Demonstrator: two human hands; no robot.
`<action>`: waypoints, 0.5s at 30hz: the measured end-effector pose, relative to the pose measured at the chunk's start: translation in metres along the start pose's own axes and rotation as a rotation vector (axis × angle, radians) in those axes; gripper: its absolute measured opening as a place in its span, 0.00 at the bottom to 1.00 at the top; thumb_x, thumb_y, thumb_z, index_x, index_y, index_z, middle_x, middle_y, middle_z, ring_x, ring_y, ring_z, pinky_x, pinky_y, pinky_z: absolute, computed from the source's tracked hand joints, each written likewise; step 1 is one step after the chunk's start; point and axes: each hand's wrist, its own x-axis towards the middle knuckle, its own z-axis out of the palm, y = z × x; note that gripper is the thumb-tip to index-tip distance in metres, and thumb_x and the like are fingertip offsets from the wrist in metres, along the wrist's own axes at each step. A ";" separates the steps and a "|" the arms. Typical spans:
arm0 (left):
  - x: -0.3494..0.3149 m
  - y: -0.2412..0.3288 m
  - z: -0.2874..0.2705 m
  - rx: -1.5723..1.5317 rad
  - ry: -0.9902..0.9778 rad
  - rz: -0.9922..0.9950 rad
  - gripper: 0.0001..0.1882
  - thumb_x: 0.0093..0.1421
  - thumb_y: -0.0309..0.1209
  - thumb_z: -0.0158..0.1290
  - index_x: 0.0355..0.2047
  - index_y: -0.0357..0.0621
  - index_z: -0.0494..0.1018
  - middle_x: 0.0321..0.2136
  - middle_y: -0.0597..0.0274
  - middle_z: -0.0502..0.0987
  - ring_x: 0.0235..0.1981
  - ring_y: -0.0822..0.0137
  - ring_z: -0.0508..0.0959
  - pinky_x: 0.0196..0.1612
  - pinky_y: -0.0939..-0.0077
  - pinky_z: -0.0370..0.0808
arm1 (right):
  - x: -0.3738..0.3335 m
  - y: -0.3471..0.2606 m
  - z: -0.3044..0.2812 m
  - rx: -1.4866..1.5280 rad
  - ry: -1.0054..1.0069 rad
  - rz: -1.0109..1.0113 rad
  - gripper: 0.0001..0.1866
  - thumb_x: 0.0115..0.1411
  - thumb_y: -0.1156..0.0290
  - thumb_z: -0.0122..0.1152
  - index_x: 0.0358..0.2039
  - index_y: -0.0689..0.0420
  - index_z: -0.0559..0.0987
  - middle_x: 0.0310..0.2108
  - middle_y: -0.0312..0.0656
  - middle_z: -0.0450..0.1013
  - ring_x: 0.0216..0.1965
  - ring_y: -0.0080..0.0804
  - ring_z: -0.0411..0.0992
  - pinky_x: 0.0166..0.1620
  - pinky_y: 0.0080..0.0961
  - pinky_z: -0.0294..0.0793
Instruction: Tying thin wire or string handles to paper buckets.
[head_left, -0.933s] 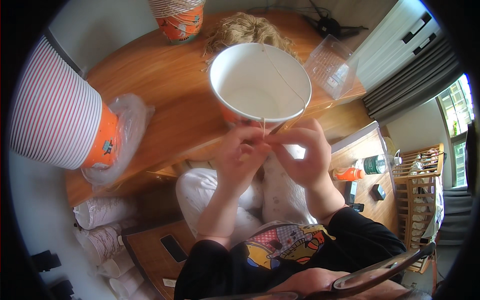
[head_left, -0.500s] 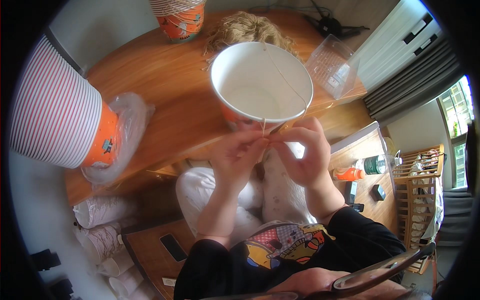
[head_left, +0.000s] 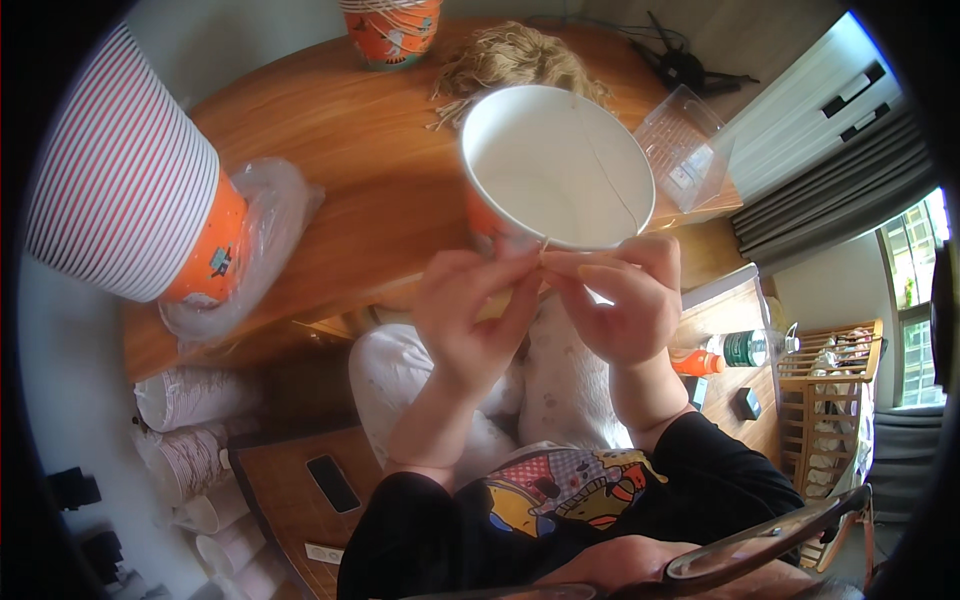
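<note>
A large paper bucket [head_left: 510, 150], white inside and orange outside, stands at the table's near edge with its mouth tilted toward me. A thin beige cord [head_left: 612, 172] runs from its far rim across the opening to the near rim. My left hand [head_left: 465, 310] pinches the cord with thumb and index finger just outside the near rim. Fingertip to fingertip with it, my right hand [head_left: 625, 305] is closed in a pinch on the cord too. The fingers hide the cord's end and any knot there.
A tall stack of orange buckets [head_left: 130, 180] leans at left beside a clear plastic bag [head_left: 275, 215]. Behind are corded buckets [head_left: 393, 35], a heap of beige cords [head_left: 515, 65] and a clear plastic box [head_left: 685, 150]. A phone [head_left: 333, 484] lies lower left; bottles [head_left: 745, 348] stand right.
My fingertips have come closer together at the bucket's near rim, and the right fingers have drawn in tighter. The whole view has shifted slightly, putting the bucket further right.
</note>
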 end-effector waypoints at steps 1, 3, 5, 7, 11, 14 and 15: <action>0.002 0.001 -0.001 0.070 0.017 0.067 0.14 0.43 0.21 0.63 0.32 0.47 0.79 0.28 0.67 0.80 0.26 0.67 0.75 0.28 0.79 0.69 | 0.002 0.001 0.000 -0.014 0.026 -0.047 0.21 0.44 0.73 0.71 0.40 0.51 0.74 0.34 0.28 0.79 0.30 0.24 0.67 0.36 0.20 0.61; 0.005 0.001 -0.003 0.145 0.035 0.133 0.15 0.42 0.21 0.63 0.32 0.47 0.79 0.27 0.68 0.81 0.26 0.66 0.75 0.29 0.77 0.70 | 0.007 0.000 0.001 -0.021 0.010 -0.063 0.21 0.44 0.73 0.71 0.40 0.50 0.74 0.34 0.26 0.79 0.30 0.23 0.66 0.36 0.20 0.60; 0.008 -0.001 -0.004 0.231 0.069 0.264 0.14 0.41 0.21 0.63 0.31 0.47 0.79 0.28 0.67 0.81 0.26 0.66 0.75 0.32 0.76 0.70 | 0.011 0.001 0.003 -0.032 -0.005 -0.077 0.21 0.44 0.72 0.70 0.40 0.50 0.75 0.33 0.25 0.79 0.30 0.23 0.66 0.36 0.20 0.60; 0.009 -0.003 -0.003 0.242 0.100 0.298 0.13 0.41 0.21 0.63 0.31 0.47 0.79 0.28 0.67 0.81 0.26 0.66 0.75 0.32 0.76 0.71 | 0.016 0.004 0.007 -0.005 0.048 -0.147 0.19 0.44 0.71 0.69 0.39 0.50 0.76 0.33 0.25 0.79 0.30 0.23 0.66 0.36 0.21 0.59; 0.011 -0.004 -0.004 0.264 0.145 0.345 0.12 0.41 0.21 0.62 0.28 0.47 0.78 0.27 0.67 0.80 0.26 0.66 0.76 0.33 0.75 0.71 | 0.024 0.003 0.006 0.003 -0.027 -0.168 0.18 0.44 0.71 0.68 0.38 0.50 0.77 0.32 0.25 0.79 0.31 0.24 0.67 0.37 0.22 0.59; 0.014 0.002 -0.007 0.217 0.109 0.275 0.09 0.43 0.19 0.60 0.27 0.43 0.77 0.24 0.66 0.79 0.27 0.65 0.74 0.31 0.75 0.70 | 0.027 0.000 0.007 0.019 -0.045 -0.163 0.18 0.44 0.71 0.69 0.38 0.50 0.77 0.32 0.26 0.79 0.32 0.25 0.68 0.38 0.23 0.59; 0.014 0.002 -0.007 0.217 0.111 0.274 0.09 0.43 0.19 0.60 0.27 0.43 0.77 0.24 0.66 0.79 0.27 0.65 0.74 0.31 0.75 0.70 | 0.028 -0.002 0.007 -0.010 -0.057 -0.119 0.18 0.43 0.71 0.69 0.38 0.50 0.77 0.32 0.26 0.79 0.32 0.25 0.68 0.38 0.23 0.60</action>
